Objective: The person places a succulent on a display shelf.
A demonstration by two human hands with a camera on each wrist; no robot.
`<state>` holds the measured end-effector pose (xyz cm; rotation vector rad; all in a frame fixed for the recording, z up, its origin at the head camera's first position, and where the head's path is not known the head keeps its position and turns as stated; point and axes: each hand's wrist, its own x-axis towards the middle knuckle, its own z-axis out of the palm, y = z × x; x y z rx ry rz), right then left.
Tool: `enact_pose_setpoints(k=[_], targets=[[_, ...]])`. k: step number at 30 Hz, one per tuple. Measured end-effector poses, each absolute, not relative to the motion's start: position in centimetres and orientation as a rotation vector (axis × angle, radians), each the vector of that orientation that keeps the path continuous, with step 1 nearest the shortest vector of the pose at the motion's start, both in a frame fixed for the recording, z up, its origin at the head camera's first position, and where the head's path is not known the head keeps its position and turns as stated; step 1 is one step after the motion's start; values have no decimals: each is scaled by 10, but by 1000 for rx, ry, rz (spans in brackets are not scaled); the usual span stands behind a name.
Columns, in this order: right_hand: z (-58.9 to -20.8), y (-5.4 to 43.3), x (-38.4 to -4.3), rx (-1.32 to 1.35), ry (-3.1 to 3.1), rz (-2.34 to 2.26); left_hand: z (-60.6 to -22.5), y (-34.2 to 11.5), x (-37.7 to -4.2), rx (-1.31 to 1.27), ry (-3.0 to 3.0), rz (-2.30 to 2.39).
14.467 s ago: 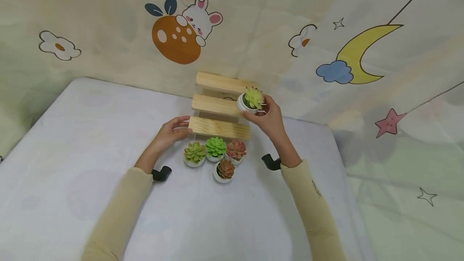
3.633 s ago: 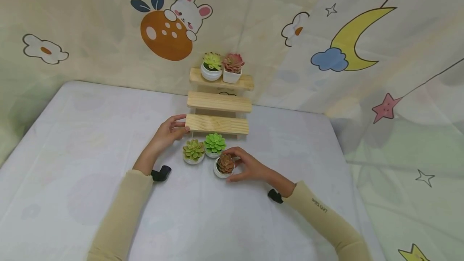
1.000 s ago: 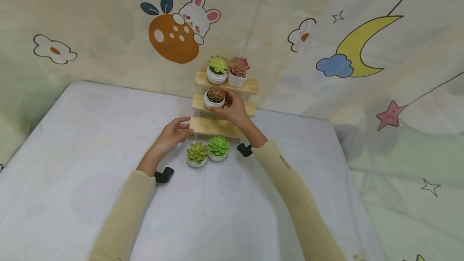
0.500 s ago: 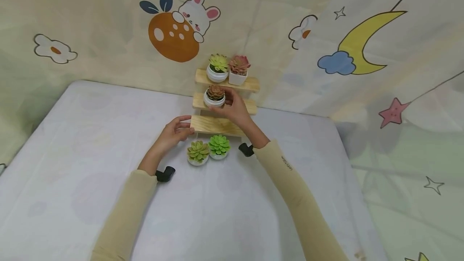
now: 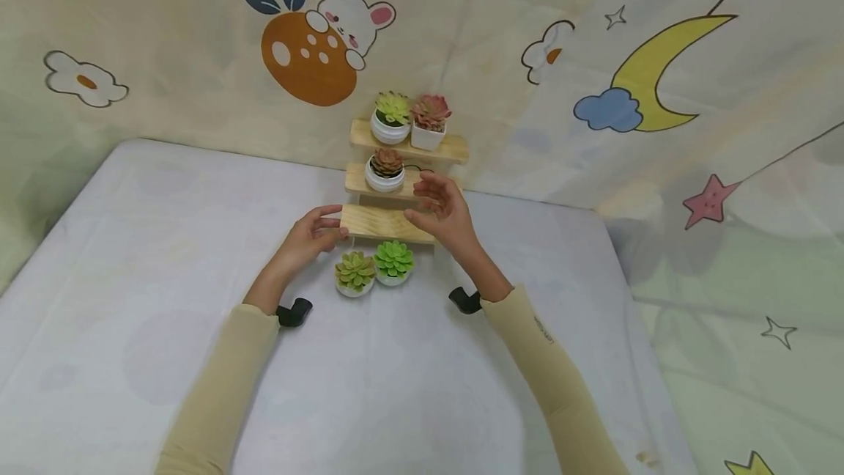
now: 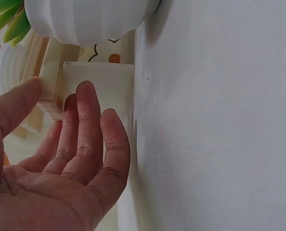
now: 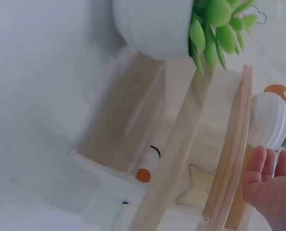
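A three-tier wooden shelf stand [image 5: 379,221] stands at the table's back edge. My left hand [image 5: 303,242] holds the left end of its lowest board, thumb on the board [image 6: 50,79] and fingers behind it in the left wrist view. A brown potted succulent [image 5: 385,170] sits at the left of the middle board. Just right of it, my right hand [image 5: 450,217] hovers with parted, bent fingers, holding nothing. On the top board are a yellow-green succulent [image 5: 390,119] and a red succulent [image 5: 429,123] in a square pot.
In front of the stand, an olive-green succulent [image 5: 355,274] and a bright green succulent [image 5: 393,262] stand side by side on the white table [image 5: 369,387]. A printed cloth [image 5: 475,57] hangs right behind the stand.
The brown succulent has gone from the table to the middle board; my right hand has just let go and drawn back to the right. Earlier, the yellow-green and red succulents reached the top board.
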<state>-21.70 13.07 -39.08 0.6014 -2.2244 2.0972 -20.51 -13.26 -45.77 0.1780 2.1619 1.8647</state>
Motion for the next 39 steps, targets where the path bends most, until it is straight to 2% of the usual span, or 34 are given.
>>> enact_pose_setpoints(k=[10,21,30,39], targets=[[-398,148,-199,675,-2288,2065,-455,-132,-204,154,2146,1835],[-426,173,-174,845,-2360,2192,-455,-134,-204,180,2157,1833],[-441,189,-163,733,-2535,2270,-457,-132,-206,189,2145,1832],[-439,175,-166,765,-2994,1951,-458,-133,-205,176,2156,1823]])
